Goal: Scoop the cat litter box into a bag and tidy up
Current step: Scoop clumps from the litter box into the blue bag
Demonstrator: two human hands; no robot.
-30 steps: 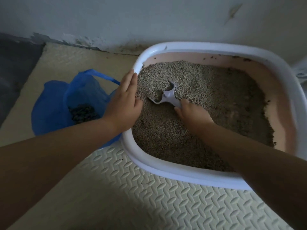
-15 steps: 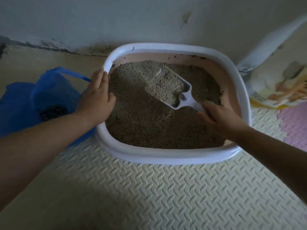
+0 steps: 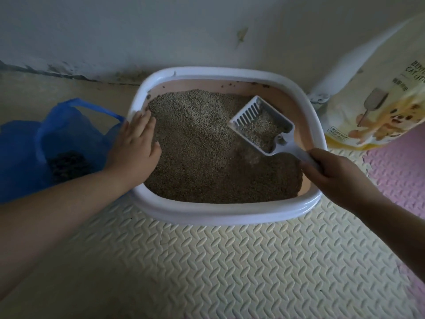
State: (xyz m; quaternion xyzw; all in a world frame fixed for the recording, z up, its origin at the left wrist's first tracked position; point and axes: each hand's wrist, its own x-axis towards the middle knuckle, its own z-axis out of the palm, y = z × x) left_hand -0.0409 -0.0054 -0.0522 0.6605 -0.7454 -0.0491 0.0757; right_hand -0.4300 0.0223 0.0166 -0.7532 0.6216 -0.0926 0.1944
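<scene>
1. I read this as a home, in a floor corner kept for a cat.
2. Interlocking tiles cover the floor: a cream foam mat (image 3: pixel 230 268) near, a pink mat (image 3: pixel 395 180) to the right.
3. A litter box (image 3: pixel 220 217) sits against a scuffed painted wall (image 3: pixel 161 31) at the far side.
4. A printed cat litter sack (image 3: pixel 368 88) leans at far right.

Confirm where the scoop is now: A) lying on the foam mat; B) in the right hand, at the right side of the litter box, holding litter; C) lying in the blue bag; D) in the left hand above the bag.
B: the right hand grips the handle of the scoop, which carries litter at the right side of the litter box.
</scene>
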